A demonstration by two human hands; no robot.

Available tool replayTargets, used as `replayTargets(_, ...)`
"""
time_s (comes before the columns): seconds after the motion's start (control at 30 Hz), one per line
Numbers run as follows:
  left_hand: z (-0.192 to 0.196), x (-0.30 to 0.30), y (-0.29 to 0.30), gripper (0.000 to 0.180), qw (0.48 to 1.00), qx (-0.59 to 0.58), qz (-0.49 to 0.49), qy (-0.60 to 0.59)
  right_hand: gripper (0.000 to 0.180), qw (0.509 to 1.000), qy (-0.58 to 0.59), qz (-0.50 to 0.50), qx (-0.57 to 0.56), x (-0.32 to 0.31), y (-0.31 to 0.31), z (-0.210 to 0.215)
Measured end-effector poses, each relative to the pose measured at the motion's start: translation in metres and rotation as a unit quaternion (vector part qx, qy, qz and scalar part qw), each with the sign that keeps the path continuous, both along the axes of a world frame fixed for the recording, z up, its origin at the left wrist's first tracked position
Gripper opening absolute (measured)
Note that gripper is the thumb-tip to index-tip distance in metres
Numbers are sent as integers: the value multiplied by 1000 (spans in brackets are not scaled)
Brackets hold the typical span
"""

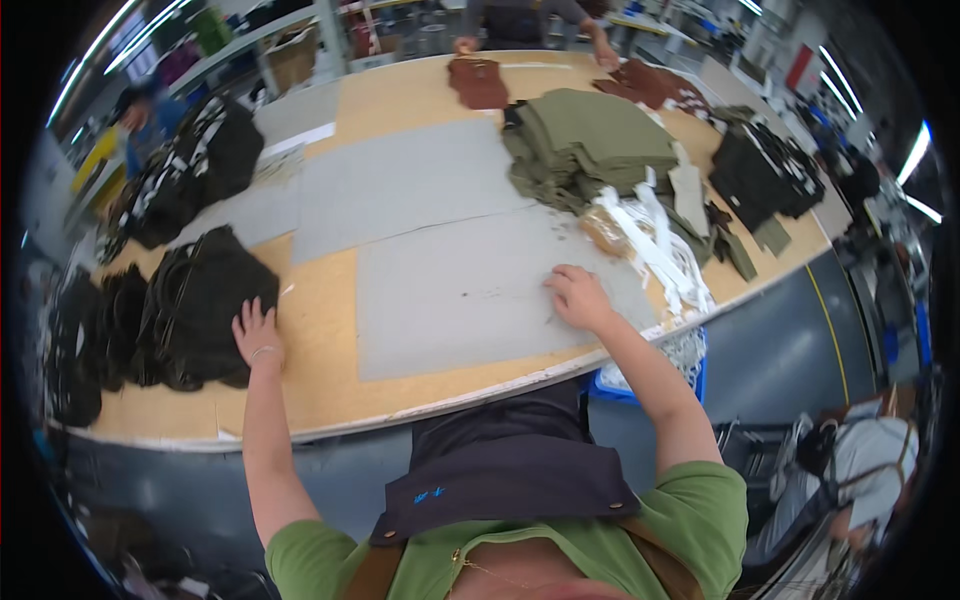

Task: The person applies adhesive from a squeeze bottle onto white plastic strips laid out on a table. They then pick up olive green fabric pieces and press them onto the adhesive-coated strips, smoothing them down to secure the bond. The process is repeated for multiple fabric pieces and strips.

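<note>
My left hand [257,334] rests with its fingers spread against the right edge of a stack of dark fabric pieces [205,305] at the left of the table. It touches the stack and does not grip it. Over the grey sheet [430,310] in the middle, my right hand [580,294] is lowered, its fingers loosely bent and apart, with nothing visible in them. To the right of that hand lie white strips [655,245] beside a clear bag [605,232] of something brownish. Behind them rises a pile of olive green fabric [600,135].
More dark bundles [195,165] lie at the far left, another [765,175] at the right. Brown fabric pieces [478,83] lie near a person's hands [605,57] across the table. A blue crate [690,365] stands below the front edge. Another person [865,465] is at lower right.
</note>
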State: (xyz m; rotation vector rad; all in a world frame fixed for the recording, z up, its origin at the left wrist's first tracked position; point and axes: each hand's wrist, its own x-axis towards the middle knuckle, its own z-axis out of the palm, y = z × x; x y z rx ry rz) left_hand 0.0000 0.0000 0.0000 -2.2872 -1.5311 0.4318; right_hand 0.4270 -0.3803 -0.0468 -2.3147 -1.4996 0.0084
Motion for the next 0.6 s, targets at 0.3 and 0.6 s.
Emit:
replayTargets(0.3, -24, 40, -37, 53, 993, -3, -37, -108, 22, 990, -41, -47, 129, 95, 5, 57)
replayTargets(0.6, -52, 99, -221, 52, 899, -142, -212, -355, 43, 945, -197, -184, 185, 175, 130, 89)
